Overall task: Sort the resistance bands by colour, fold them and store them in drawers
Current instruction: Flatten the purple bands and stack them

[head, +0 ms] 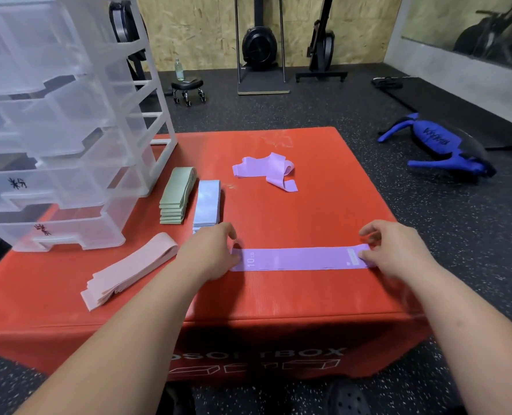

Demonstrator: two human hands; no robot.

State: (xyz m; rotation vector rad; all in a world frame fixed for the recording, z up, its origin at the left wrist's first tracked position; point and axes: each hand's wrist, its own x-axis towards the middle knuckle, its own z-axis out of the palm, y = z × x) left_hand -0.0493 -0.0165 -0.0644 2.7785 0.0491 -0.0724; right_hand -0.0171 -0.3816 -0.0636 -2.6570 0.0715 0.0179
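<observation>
A red padded foam box (278, 295) carries everything. At its far left corner stands a clear plastic drawer tower (68, 130), all drawers pushed in. Along the left edge lies a stack of flat pink bands (131, 269); just beside the tower's front lie a stack of sage-green bands (176, 194) and a stack of pale blue bands (207, 202), side by side. Toward the far edge sits a crumpled heap of lilac bands (266, 170), unsorted.

Near the front edge a flat lilac band marked "10 LB" (299, 259) lies stretched crosswise. The left hand (209, 253) pins its left end, fingers curled down on it; the right hand (398, 250) pinches the right end between thumb and fingertips.

The band looks light, thin and limp, probably slightly grippy and stretchy, so it should fold best held by both ends and laid end to end.
</observation>
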